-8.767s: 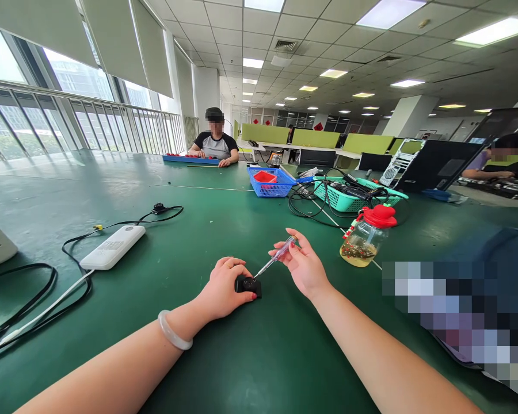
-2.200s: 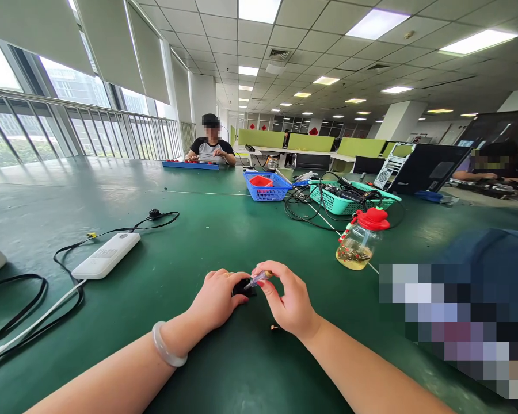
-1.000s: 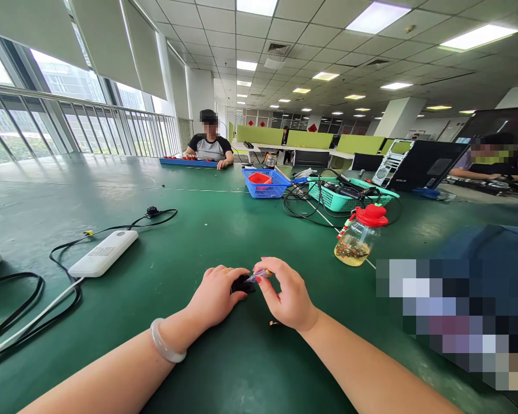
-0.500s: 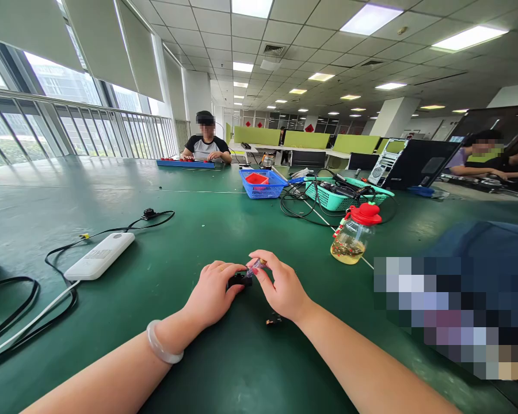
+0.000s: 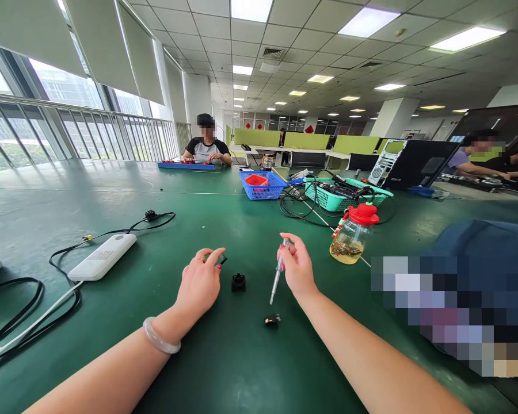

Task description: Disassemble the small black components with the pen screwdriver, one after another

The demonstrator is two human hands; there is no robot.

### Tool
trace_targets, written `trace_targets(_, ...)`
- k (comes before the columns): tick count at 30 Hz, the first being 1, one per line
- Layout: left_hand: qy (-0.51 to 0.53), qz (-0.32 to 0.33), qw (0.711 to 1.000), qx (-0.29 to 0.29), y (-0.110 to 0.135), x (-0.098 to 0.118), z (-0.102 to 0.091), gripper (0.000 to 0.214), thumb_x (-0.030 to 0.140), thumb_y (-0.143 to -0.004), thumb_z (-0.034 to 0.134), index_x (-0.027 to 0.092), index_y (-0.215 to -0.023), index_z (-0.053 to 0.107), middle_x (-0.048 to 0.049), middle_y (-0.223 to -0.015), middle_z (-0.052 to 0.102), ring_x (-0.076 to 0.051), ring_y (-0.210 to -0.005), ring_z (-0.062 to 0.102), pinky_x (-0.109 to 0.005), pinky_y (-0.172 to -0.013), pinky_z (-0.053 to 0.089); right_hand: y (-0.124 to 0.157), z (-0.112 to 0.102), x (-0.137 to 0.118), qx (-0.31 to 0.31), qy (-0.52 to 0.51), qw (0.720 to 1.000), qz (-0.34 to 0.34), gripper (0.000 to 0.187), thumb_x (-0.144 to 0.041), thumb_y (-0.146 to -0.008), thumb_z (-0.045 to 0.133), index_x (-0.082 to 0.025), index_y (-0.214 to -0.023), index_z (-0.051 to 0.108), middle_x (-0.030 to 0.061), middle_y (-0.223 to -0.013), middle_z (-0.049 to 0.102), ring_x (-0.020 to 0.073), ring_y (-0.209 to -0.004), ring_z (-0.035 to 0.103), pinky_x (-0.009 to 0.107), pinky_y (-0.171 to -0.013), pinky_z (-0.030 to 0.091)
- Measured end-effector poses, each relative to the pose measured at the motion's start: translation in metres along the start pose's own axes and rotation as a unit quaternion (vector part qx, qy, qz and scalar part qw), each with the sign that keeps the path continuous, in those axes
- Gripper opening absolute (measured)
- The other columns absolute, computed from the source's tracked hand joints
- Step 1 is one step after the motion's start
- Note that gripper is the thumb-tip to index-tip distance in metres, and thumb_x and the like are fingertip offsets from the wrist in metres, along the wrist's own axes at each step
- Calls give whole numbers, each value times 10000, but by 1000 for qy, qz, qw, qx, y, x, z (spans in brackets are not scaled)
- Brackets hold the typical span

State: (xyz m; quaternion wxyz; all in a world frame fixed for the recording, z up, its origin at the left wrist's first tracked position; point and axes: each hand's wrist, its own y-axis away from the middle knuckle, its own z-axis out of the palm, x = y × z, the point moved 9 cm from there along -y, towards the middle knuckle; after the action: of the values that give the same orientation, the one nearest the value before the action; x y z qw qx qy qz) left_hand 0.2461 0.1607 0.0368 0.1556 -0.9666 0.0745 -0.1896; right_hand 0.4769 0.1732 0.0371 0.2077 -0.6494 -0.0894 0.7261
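My left hand point(image 5: 200, 282) is lifted off the green table point(image 5: 112, 190) and pinches a small flat black piece point(image 5: 223, 260) between thumb and forefinger. A small black part point(image 5: 238, 282) lies on the table between my hands, touched by neither. My right hand point(image 5: 297, 267) grips a clear-handled screwdriver point(image 5: 277, 277), whose tip points down and to the left. Another tiny black and brass part point(image 5: 271, 319) lies nearer to me, below the screwdriver tip.
A white power strip point(image 5: 102, 256) with black and white cables lies at the left. A glass jar with a red lid point(image 5: 352, 234) stands at the right. Behind it are a blue basket point(image 5: 262, 185) and a teal basket point(image 5: 345, 197) with cables. People sit at the far end and at the right.
My hands have moved apart. My left hand has lifted a small flat piece off the black part, which now lies free. My right hand has drawn the screwdriver away to the right.
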Motion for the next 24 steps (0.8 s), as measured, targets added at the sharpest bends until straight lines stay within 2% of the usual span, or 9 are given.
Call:
trace_targets(2,-30,20,999,-37,1,0,10,456,192,-934,314,293,-1323,528,-98,-1262,571,-273,-1051,581,-468,-902,468,-5,1,22,-20,-68,993,92,294,-334,-790,591,-190,-1045,559,-67,-546,462,89,-469,387,215,-443,336)
trace_targets(5,-51,54,994,-74,5,5,20,477,157,-927,292,310,-1279,575,-61,-1257,610,-261,-1076,579,-466,-925,450,-3,14,36,-98,-139,969,180,287,-349,-759,598,-179,-989,584,-67,-510,457,68,-418,324,208,-422,268)
trace_targets(10,-66,60,992,-85,8,13,16,416,152,-885,341,252,-1096,685,-55,-1178,671,-277,-1105,581,-486,-965,437,18,41,36,-262,-141,924,240,247,-330,-763,605,-174,-953,585,-56,-500,490,62,-392,330,208,-424,257)
trace_targets(12,-50,58,993,-86,6,15,14,391,139,-867,344,210,-1021,697,-71,-1128,688,-270,-1107,580,-468,-991,435,25,49,37,-302,-133,909,254,237,-323,-765,610,-176,-948,575,-55,-503,501,66,-393,353,207,-427,269)
trace_targets(14,-5,68,994,-89,6,19,15,368,185,-899,335,190,-1056,667,-83,-1154,672,-251,-1150,559,-445,-1042,414,29,53,40,-324,-130,900,262,237,-315,-760,616,-176,-947,570,-56,-502,505,69,-389,363,209,-426,273)
trace_targets(16,50,88,989,-110,8,25,21,380,296,-946,329,215,-1222,578,-75,-1284,607,-235,-1240,503,-474,-1115,346,29,54,44,-322,-133,899,265,243,-316,-758,618,-175,-952,572,-56,-502,506,70,-384,358,211,-423,269)
trace_targets(19,85,127,974,-169,18,37,34,448,421,-956,356,299,-1381,423,-55,-1428,491,-247,-1323,421,-601,-1158,196,16,41,49,-249,-151,923,250,251,-328,-758,616,-178,-956,579,-63,-499,490,63,-379,330,214,-430,263)
trace_targets(22,91,174,962,-189,37,55,35,458,456,-938,414,289,-1361,457,-81,-1398,511,-266,-1301,421,-595,-1144,217,0,21,54,-145,-183,946,226,260,-322,-737,623,-187,-956,586,-75,-494,461,61,-374,308,226,-442,260)
trace_targets(24,102,198,956,-190,51,70,32,496,488,-903,488,301,-1361,462,-88,-1367,523,-278,-1280,424,-579,-1135,245,-5,14,58,-108,-198,949,219,269,-321,-719,636,-192,-951,591,-79,-495,455,61,-366,292,240,-449,265)
